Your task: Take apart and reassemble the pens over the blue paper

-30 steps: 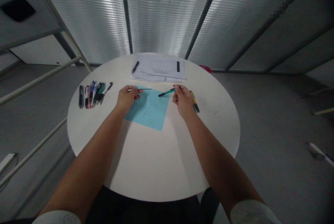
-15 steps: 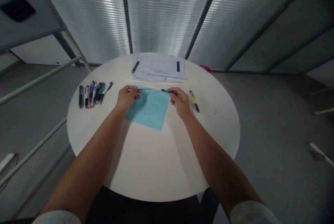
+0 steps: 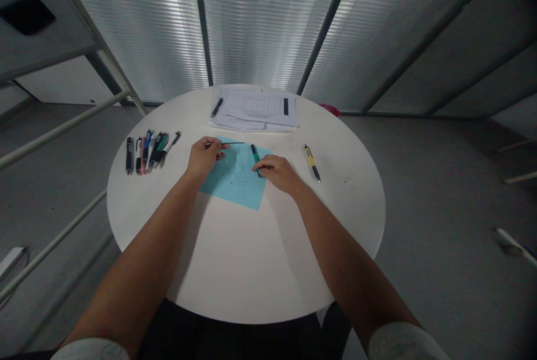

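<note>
My left hand point(image 3: 205, 154) is closed in a pinch on a thin dark pen refill point(image 3: 233, 143), which points right over the far edge of a blue sheet of paper point(image 3: 235, 184). At that sheet's right side, my right hand point(image 3: 279, 171) has its fingers closed around the near end of a green and black pen point(image 3: 255, 154). The pen's far end points away from me; the fingers hide part of its near end. To the right of this hand lies a yellow and black pen point(image 3: 312, 163).
A row of several pens point(image 3: 151, 150) lies at the table's left. Printed papers point(image 3: 255, 107) with a black pen point(image 3: 217, 107) on them lie at the back of the round white table point(image 3: 251, 265). A metal rail point(image 3: 62, 131) runs along the left.
My right hand has moved a little left and toward me. The green pen has swung from pointing left to pointing away from me. My left hand stays put with the refill.
</note>
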`<state>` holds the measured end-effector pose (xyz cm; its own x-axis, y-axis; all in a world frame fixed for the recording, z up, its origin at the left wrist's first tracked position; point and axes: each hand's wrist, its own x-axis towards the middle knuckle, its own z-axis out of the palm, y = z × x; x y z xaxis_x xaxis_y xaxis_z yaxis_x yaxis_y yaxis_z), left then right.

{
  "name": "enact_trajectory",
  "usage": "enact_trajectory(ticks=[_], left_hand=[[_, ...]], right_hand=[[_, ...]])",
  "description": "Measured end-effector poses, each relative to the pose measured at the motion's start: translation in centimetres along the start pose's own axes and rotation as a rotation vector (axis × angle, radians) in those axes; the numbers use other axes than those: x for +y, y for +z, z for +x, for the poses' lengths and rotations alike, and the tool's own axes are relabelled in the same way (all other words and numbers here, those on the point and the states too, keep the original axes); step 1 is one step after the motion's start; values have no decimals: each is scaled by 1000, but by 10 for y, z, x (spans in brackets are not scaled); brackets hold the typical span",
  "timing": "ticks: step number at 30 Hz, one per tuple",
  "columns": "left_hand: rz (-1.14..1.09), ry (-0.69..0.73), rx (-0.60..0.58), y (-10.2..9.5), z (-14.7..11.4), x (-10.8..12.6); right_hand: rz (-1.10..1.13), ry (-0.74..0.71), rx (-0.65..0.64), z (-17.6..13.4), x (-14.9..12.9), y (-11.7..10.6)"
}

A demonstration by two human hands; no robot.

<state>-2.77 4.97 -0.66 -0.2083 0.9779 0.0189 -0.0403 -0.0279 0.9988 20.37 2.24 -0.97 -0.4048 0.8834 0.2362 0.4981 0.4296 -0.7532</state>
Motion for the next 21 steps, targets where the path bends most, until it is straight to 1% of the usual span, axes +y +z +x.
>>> enact_trajectory(ticks=[6,11,14,18,20,21], left_hand=[[17,4,-7,1,-2,1],[26,23,-10,3,-7,8],[48,73,-41,4,-10,11],[67,142,-103,4,-13,12],[76,163,-143,4,-14,12],[79,163,-162,4,-15,12]], right_hand=[[-39,-1,9,1,2,2],[65,48,39,0,5,4],[202,103,117,3,10,6],[383,141,281,8,16,9],[430,164,317,10,16,9],[437,173,313,11,16,9]])
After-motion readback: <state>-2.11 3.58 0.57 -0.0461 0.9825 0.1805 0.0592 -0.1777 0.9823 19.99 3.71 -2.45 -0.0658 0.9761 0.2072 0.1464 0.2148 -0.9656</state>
